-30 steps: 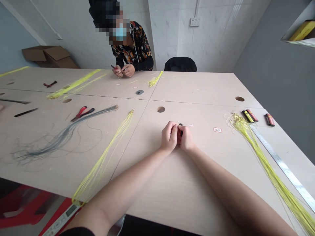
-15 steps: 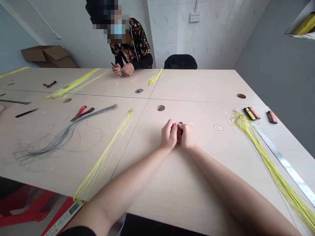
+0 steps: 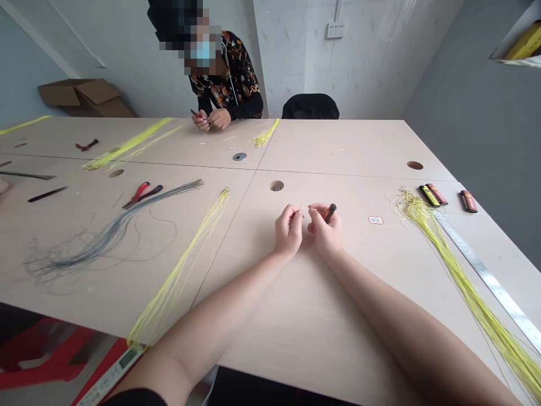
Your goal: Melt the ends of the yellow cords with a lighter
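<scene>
Over the middle of the table, my left hand (image 3: 289,230) is closed in a pinch. A thin, pale tip of what looks like cord (image 3: 302,208) sticks up at its fingertips; the rest is hidden. Just to the right, my right hand (image 3: 326,230) curls around a lighter (image 3: 330,212) with a dark end and an orange-red body. Its thumb and forefinger point towards the left fingertips, with a small gap between the hands. A small white label with a red border (image 3: 376,220) lies on the table to the right.
Yellow cords (image 3: 456,254) lie at right beside a metal ruler (image 3: 486,270) and several lighters (image 3: 429,195). At left are more yellow cords (image 3: 186,256), grey cords (image 3: 114,231) and red-handled pliers (image 3: 141,194). Opposite, a co-worker (image 3: 228,79) holds a red-handled tool. The tabletop has round holes (image 3: 276,185).
My hands have moved apart from touching. The right hand has shifted slightly right and turned, so the lighter now points up and to the right. The left hand has barely moved.
</scene>
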